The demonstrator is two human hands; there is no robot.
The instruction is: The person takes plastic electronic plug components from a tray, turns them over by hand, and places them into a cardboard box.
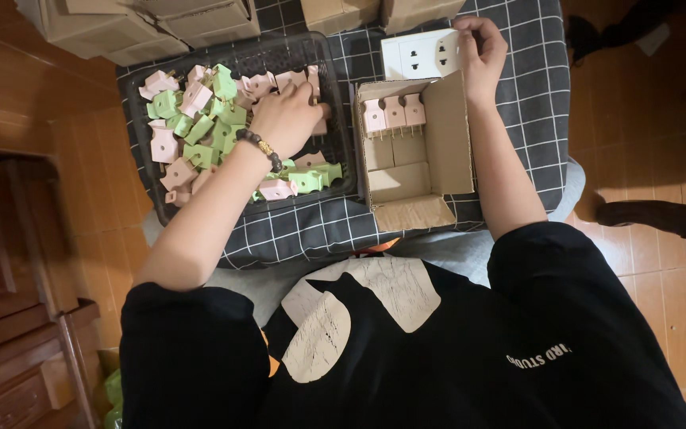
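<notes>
A dark plastic basket holds several pink and green plug adapters. My left hand, with a bead bracelet at the wrist, reaches into the basket and closes its fingers on a pink adapter near the right side. My right hand rests on the edge of a white socket block lying past an open cardboard box. Three pink adapters stand in a row at the far end of that box.
Everything sits on a dark checked cloth over my lap. Several closed cardboard boxes lie beyond the basket. Wooden furniture stands at the left, tiled floor at the right.
</notes>
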